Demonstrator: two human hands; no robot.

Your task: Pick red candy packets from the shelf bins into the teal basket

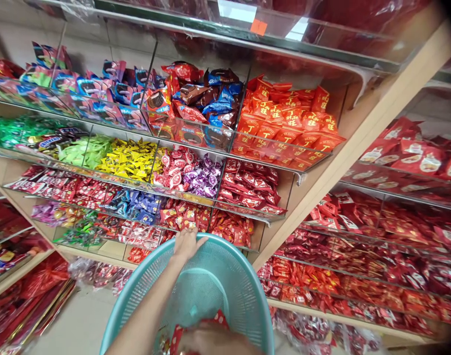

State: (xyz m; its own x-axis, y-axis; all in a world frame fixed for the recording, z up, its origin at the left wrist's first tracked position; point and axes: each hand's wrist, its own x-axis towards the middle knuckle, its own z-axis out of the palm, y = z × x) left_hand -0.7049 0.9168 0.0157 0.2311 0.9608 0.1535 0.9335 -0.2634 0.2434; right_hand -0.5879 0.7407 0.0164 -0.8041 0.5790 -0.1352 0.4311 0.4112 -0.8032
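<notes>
I hold a teal mesh basket [243,301] tilted toward me in front of the candy shelves. My left hand [186,245] reaches across it to the far rim, fingers curled over the edge and thumb spread along it, right below a bin of red and yellow packets [228,229]. My right hand [210,341] is low inside the basket at the bottom edge of the view. It is blurred and closed around red candy packets [178,336].
Tiers of clear plastic bins hold wrapped sweets: red packets [284,123], blue and brown packets [206,98], yellow candies [131,160], pink and purple candies [190,172]. A wooden upright [343,162] divides this rack from another full of red packets [376,231]. Pale floor lies at lower left.
</notes>
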